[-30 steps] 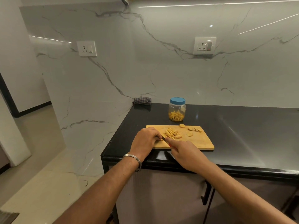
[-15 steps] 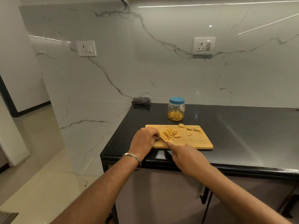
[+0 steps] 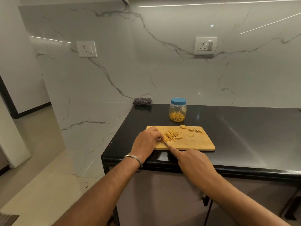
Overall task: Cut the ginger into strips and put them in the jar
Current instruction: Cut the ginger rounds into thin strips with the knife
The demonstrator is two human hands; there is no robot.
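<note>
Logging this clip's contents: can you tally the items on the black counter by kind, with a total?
Cutting board: 1
Jar, blue lid on, strips inside: 1
Pile of ginger strips on the board: 1
Uncut round ginger slices on the board: about 5, the far ones too small to separate surely
Knife: 1
Checked cloth: 1
Total: about 10

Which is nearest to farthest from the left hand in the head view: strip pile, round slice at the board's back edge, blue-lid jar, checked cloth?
From the left hand:
1. Pile of ginger strips, right beside its fingers on the cutting board.
2. Round ginger slice, at the board's back edge.
3. Jar, behind the board.
4. Checked cloth, in the back corner against the wall.
</note>
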